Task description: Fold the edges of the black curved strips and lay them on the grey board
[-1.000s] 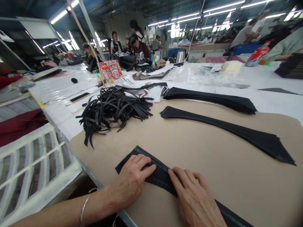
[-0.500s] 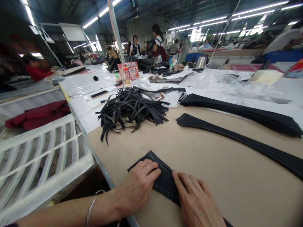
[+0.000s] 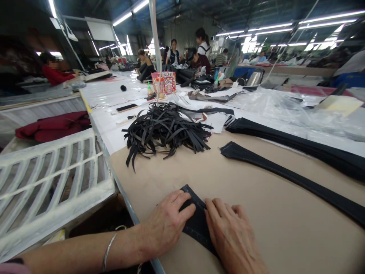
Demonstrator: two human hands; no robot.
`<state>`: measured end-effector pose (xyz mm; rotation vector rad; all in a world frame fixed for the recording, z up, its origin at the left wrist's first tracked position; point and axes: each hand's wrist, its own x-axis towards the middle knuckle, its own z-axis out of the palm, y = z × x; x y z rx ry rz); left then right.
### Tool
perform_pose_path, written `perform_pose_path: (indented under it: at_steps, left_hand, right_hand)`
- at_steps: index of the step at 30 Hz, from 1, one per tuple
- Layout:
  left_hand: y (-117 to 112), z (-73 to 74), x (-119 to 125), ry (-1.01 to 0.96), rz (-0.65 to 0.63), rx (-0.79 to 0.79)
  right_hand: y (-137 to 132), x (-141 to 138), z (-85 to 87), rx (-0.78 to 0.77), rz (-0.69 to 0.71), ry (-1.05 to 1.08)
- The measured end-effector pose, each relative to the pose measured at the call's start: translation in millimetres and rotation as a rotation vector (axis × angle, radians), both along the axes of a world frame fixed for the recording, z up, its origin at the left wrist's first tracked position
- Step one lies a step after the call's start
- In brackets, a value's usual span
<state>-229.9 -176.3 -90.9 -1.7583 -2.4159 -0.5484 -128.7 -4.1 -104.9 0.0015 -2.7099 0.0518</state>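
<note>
A black fabric piece [image 3: 196, 223] lies flat on the brown paper sheet [image 3: 256, 198] near the table's front edge. My left hand [image 3: 168, 224] rests on its left end, fingers stretched flat over it. My right hand [image 3: 234, 239] presses flat on the same piece just to the right, fingertips almost meeting those of the left. A silver bangle [image 3: 108, 249] circles my left wrist. Most of the piece is hidden under my hands.
A heap of black strips [image 3: 165, 131] lies beyond my hands. Two long black fabric pieces [image 3: 285, 177] [image 3: 299, 139] stretch to the right. A white slatted crate [image 3: 48, 182] stands left of the table edge. Several people work at the far tables.
The view has swung left and the table contents have shifted right in frame. Both hands stay flat on the black piece, closer to its left end, with less of it showing.
</note>
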Motion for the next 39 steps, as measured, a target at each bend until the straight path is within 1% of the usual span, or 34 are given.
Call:
perform_pose_path:
  at_steps: [5, 12, 16, 19, 22, 26, 31, 34, 37, 39]
  left_hand:
    - [-1, -1.4, -2, 0.035, 0.006, -0.011]
    - [-1, 0.9, -3, 0.031, 0.028, -0.028]
    - [0, 0.5, -2, 0.013, 0.028, -0.038]
    - [1, -1.1, -2, -0.025, 0.049, -0.043]
    - [3, -0.6, -3, -0.025, 0.064, -0.055]
    - [6, 4.9, -7, 0.03, 0.025, -0.11]
    - [11, 8.3, -11, 0.126, 0.004, -0.177]
    - [10, 6.9, -12, 0.152, 0.009, -0.199]
    - [9, 6.3, -14, 0.169, 0.022, -0.18]
    - [8, 6.6, -16, 0.184, 0.001, -0.162]
  right_hand:
    - [-2, -8, -1.0, -0.021, 0.032, -0.031]
    - [2, -5, -8.8, -0.071, 0.075, -0.043]
    - [3, -3, -8.3, -0.103, 0.103, -0.02]
    - [4, 2, -6.1, -0.108, 0.131, 0.038]
    - [6, 10, -5.8, -0.15, 0.141, 0.095]
    - [7, 19, -7.6, -0.195, 0.15, 0.113]
    - [6, 26, -8.7, -0.183, 0.14, 0.173]
    - [7, 30, -10.8, -0.192, 0.128, 0.15]
    - [9, 36, -14.2, -0.179, 0.095, 0.116]
    - [10, 39, -16.4, -0.155, 0.085, 0.099]
